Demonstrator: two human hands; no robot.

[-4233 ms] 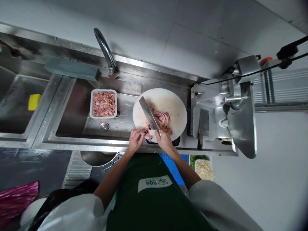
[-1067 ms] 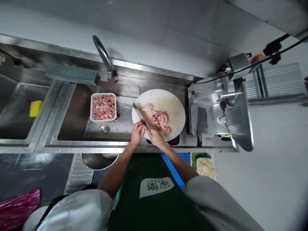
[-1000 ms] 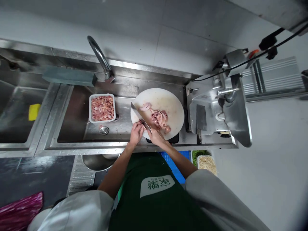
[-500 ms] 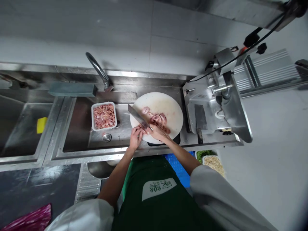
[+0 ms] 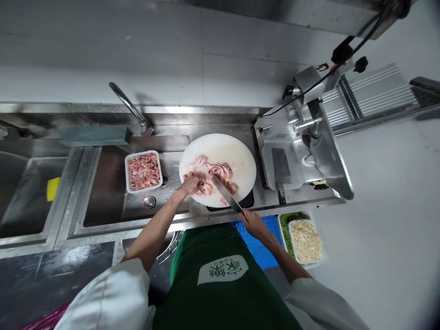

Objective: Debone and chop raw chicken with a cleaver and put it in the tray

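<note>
My right hand (image 5: 253, 222) grips the handle of a kitchen knife (image 5: 227, 194) near the front edge of the round white cutting board (image 5: 240, 153). The blade points up and left, its tip at a pile of raw meat (image 5: 222, 171) in the middle of the board. On the board's left side my left hand (image 5: 191, 183) has its fingers curled onto a piece of raw meat (image 5: 205, 188), partly covering it. A paler piece of meat (image 5: 199, 161) lies just behind that hand.
A white tub of cut meat (image 5: 144, 172) stands in the sink (image 5: 110, 183) on the left, below a faucet (image 5: 132, 107). A second knife (image 5: 282, 167) lies on the slicing machine (image 5: 332, 151) at right. Tubs of pale shreds (image 5: 305, 242) and greens (image 5: 287, 229) sit lower right.
The knife has left the meat beside my left hand and swung right, its tip now pointing away from me. My right hand moved right and nearer; my left hand shifted onto the meat.
</note>
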